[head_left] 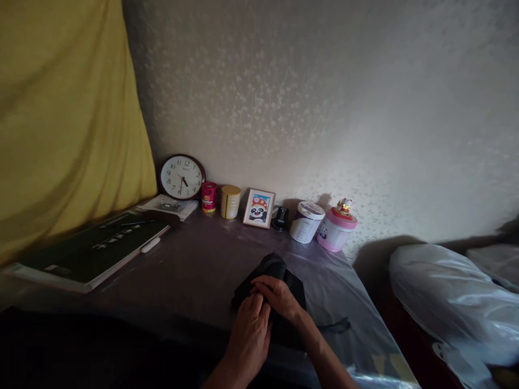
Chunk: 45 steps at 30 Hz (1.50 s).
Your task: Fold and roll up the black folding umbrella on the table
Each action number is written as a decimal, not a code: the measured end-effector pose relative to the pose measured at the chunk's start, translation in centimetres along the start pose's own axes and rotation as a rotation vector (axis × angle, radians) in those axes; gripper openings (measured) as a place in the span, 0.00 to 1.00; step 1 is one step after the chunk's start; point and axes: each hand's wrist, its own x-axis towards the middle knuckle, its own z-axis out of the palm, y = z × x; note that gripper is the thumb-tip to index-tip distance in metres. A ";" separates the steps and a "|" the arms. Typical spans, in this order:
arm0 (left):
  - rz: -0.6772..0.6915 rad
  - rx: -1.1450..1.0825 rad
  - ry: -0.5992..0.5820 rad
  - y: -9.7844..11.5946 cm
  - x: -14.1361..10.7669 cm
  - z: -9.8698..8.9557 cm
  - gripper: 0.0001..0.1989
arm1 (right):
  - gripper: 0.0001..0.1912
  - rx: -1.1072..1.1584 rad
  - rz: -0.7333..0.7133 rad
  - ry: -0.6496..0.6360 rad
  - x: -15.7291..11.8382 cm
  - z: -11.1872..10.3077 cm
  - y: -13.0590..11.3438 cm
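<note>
A black piece of folded fabric (272,266) lies bunched on the table near its front edge; its exact kind cannot be made out. My left hand (250,327) is closed at its near side, fingers curled into it. Over the fabric, my right hand (278,296) reaches across from the right, its fingers bent and meeting the left hand's fingertips. Both hands pinch the dark material, though the pinched part is hidden beneath the fingers. To the right, a dark strap-like strip (335,326) trails out on the table from under my right forearm.
Along the wall stand a round clock (182,177), a red can (209,197), a yellow-lidded can (231,202), a framed panda picture (259,209), a small black object (280,219), a white tub (307,222) and a pink tub (335,232). A large green book (105,246) lies left.
</note>
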 end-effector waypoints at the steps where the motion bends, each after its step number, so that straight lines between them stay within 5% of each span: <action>1: -0.007 0.004 0.010 -0.1 -0.1 0.2 0.17 | 0.15 -0.047 -0.021 0.037 -0.3 0.0 0.1; 4: -0.025 -0.013 0.029 -0.4 -0.4 0.8 0.19 | 0.13 -0.212 -0.126 0.150 -1.0 0.0 0.8; 10: -0.045 -0.054 -0.004 -0.7 -0.7 1.7 0.21 | 0.14 -0.374 -0.308 0.169 0.3 -0.5 3.6; 19: -0.036 -0.080 -0.048 -1.1 -0.9 2.1 0.23 | 0.19 -0.487 -0.251 0.171 4.9 -2.4 7.5; 25: -0.106 -0.144 -0.178 -1.1 -0.4 1.4 0.31 | 0.19 -0.527 -0.010 0.220 6.6 -3.5 9.0; 29: -0.130 -0.175 -0.209 -0.8 -0.3 1.0 0.33 | 0.20 -0.578 0.043 0.356 4.9 -4.2 8.2; 32: -0.125 -0.172 -0.191 -0.7 -0.5 1.1 0.33 | 0.18 -0.535 -0.072 0.437 2.3 -3.2 6.7; 36: -0.119 -0.149 -0.169 -0.8 -0.6 1.4 0.32 | 0.18 -0.472 -0.205 0.348 0.5 -1.1 5.9; 41: -0.118 -0.141 -0.164 -0.9 -0.6 1.3 0.32 | 0.19 -0.459 0.053 0.516 1.2 -2.8 7.9; 45: -0.117 -0.172 -0.183 -0.9 -0.7 0.9 0.34 | 0.19 -0.360 0.331 0.656 -1.6 -5.8 9.4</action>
